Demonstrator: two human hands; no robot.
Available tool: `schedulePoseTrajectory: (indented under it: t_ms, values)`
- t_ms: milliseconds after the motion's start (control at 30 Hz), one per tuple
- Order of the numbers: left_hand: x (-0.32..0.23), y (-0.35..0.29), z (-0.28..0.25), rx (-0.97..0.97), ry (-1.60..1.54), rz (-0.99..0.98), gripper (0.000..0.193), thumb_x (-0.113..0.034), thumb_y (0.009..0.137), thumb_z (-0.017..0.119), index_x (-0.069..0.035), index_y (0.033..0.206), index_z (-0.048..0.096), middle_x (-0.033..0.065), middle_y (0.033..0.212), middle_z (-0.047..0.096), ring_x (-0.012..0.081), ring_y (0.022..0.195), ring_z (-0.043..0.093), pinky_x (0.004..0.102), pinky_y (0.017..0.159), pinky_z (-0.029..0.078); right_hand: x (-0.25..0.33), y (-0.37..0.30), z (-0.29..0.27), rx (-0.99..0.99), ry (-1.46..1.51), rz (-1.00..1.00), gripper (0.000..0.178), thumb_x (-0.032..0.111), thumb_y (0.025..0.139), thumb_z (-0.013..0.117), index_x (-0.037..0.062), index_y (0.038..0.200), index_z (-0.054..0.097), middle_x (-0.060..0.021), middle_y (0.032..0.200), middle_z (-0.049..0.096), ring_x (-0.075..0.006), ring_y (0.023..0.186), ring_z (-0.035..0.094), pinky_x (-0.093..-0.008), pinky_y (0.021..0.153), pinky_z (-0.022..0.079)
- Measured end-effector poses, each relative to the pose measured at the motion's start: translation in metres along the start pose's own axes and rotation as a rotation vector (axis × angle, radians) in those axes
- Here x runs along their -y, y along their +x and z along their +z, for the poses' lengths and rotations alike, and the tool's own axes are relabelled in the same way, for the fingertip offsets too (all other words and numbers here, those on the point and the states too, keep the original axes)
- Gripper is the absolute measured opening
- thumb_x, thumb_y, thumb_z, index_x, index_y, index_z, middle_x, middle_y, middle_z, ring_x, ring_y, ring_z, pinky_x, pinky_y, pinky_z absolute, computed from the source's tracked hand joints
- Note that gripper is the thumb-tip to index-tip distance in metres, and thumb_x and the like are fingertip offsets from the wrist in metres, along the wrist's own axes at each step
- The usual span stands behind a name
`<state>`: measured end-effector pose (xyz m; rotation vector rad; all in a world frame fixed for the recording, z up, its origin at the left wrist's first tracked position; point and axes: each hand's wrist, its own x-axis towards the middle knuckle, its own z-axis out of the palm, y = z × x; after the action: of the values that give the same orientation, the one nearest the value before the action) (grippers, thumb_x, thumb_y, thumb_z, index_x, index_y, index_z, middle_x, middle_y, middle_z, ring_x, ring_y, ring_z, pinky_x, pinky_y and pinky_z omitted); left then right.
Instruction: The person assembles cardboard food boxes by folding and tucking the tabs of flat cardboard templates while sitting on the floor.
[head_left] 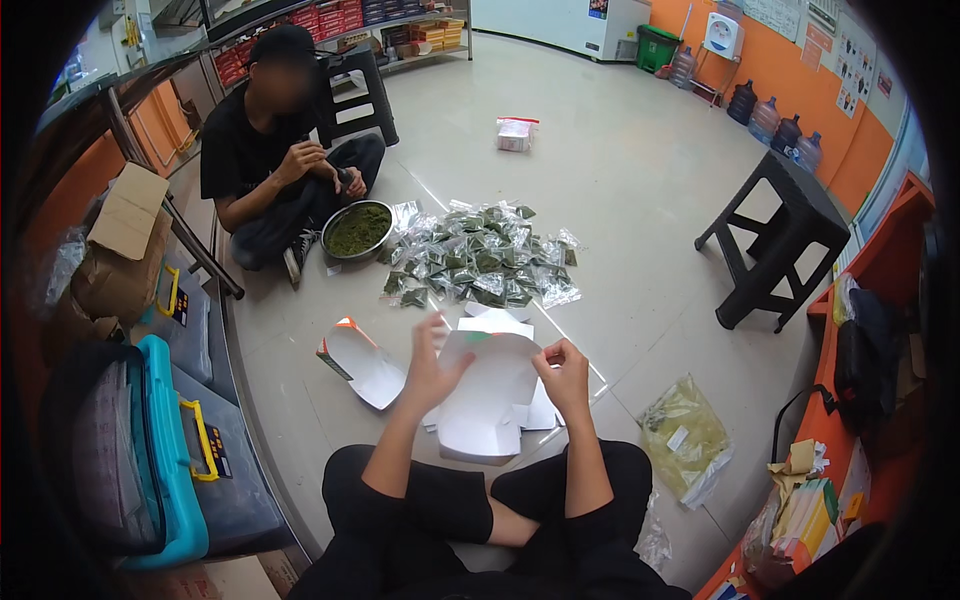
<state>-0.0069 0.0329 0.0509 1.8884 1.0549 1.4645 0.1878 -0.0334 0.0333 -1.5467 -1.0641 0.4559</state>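
Observation:
A flat-bottomed, partly folded white carton is between my hands, its plain inner side facing me and a bit of green and orange print at its far edge. My right hand pinches the carton's right upper edge between thumb and fingers. At the left edge, my left hand has its fingers stretched up and apart, somewhat blurred, with the thumb against the card. More flat white card pieces lie on the floor beneath. Left of them, a curved open carton with an orange and green outside rests on the floor.
Beyond lies a heap of small clear bags of green leafy stuff. A seated person holds something dark beside a metal bowl of green shreds. A black stool and yellowish plastic bag are right; lidded bins left.

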Motion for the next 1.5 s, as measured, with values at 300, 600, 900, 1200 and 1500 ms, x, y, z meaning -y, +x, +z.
schedulePoseTrajectory:
  t_ms: [300,600,900,1200,1500]
  values:
    - [0.001,-0.007,0.004,0.493,0.269,-0.18,0.031,-0.001,0.084,0.042,-0.001,0.114,0.047,0.0245,0.093,0.06,0.0411,0.092,0.056,0.045,0.078,0.044,0.018,-0.019,0.024,0.083,-0.126,0.04,0.035,0.032,0.084,0.062,0.0007,0.07,0.062,-0.0075,0.06,0.059,-0.0141,0.053,0.057,-0.0299,0.051,0.043]
    - [0.001,-0.015,0.014,0.502,0.423,0.0,0.04,0.007,0.076,0.043,-0.002,0.114,0.042,0.0201,0.104,0.053,0.0396,0.097,0.053,0.0448,0.08,0.044,0.027,-0.022,0.033,0.276,0.513,0.352,0.044,0.04,0.09,0.055,-0.0022,0.084,0.064,-0.0058,0.059,0.058,-0.0074,0.046,0.052,-0.0181,0.043,0.039]
    - [-0.03,-0.01,0.015,0.414,-0.002,-0.068,0.02,-0.01,0.088,0.055,-0.003,0.107,0.053,0.0155,0.097,0.058,0.0279,0.078,0.064,0.0343,0.065,0.052,0.01,-0.014,0.03,0.132,0.564,0.336,0.023,0.024,0.088,0.061,0.0008,0.087,0.063,-0.004,0.073,0.063,-0.0076,0.057,0.057,-0.0182,0.051,0.043]
    - [-0.003,-0.007,0.009,0.228,-0.332,-0.42,0.015,-0.015,0.08,0.069,-0.001,0.084,0.066,0.0058,0.081,0.067,0.011,0.074,0.063,0.0239,0.065,0.051,0.024,-0.02,0.037,0.138,0.452,0.082,0.014,0.011,0.082,0.066,-0.0014,0.085,0.06,-0.0076,0.08,0.065,-0.0109,0.067,0.062,-0.0226,0.058,0.047]
    - [-0.007,-0.011,0.012,0.295,-0.343,-0.38,0.012,-0.01,0.08,0.068,-0.001,0.088,0.069,0.0052,0.082,0.065,0.0099,0.074,0.061,0.0225,0.067,0.049,0.028,-0.022,0.034,-0.003,0.123,-0.159,0.01,0.004,0.08,0.064,-0.0039,0.079,0.058,-0.0139,0.072,0.061,-0.0229,0.066,0.063,-0.0302,0.059,0.048]
